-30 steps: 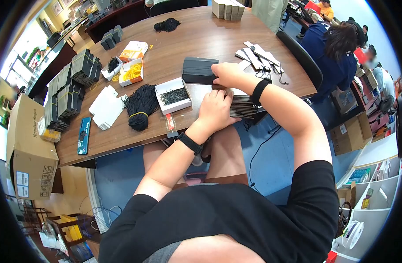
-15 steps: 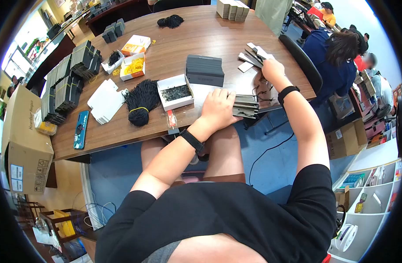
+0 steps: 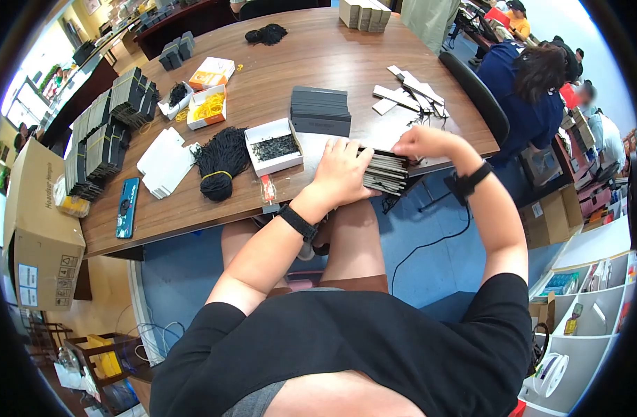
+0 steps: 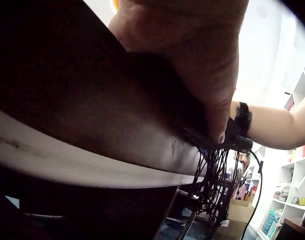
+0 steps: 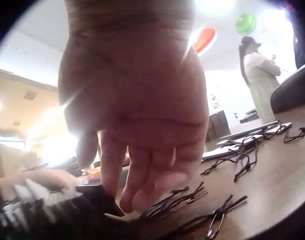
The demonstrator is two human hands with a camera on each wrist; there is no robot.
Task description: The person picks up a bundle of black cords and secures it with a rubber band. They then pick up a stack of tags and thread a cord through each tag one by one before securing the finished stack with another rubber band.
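Observation:
At the table's near edge, my left hand [image 3: 339,170] grips a stack of thin strips [image 3: 386,174], its edges facing up in the head view. The left wrist view shows the thumb of this hand [image 4: 192,55] against the dark stack, with black cords [image 4: 212,180] hanging below. My right hand [image 3: 430,142] is at the stack's right far corner, fingers bent loosely downward. In the right wrist view, the fingers of that hand [image 5: 137,130] reach the end of a dark strip [image 5: 105,200], the thumb standing apart. Whether they hold it is hidden.
Beyond the stack sits a dark grey block of cards [image 3: 320,111]. Loose white strips with cords [image 3: 405,94] lie behind my right hand. Leftward are a white box of small black pieces [image 3: 275,147], a black cord bundle [image 3: 223,163], white cards [image 3: 167,163] and a phone [image 3: 127,208].
My right hand has come from the loose strips back to the stack's right end. A dark strip now shows along the stack's far side. My left hand has stayed on the stack.

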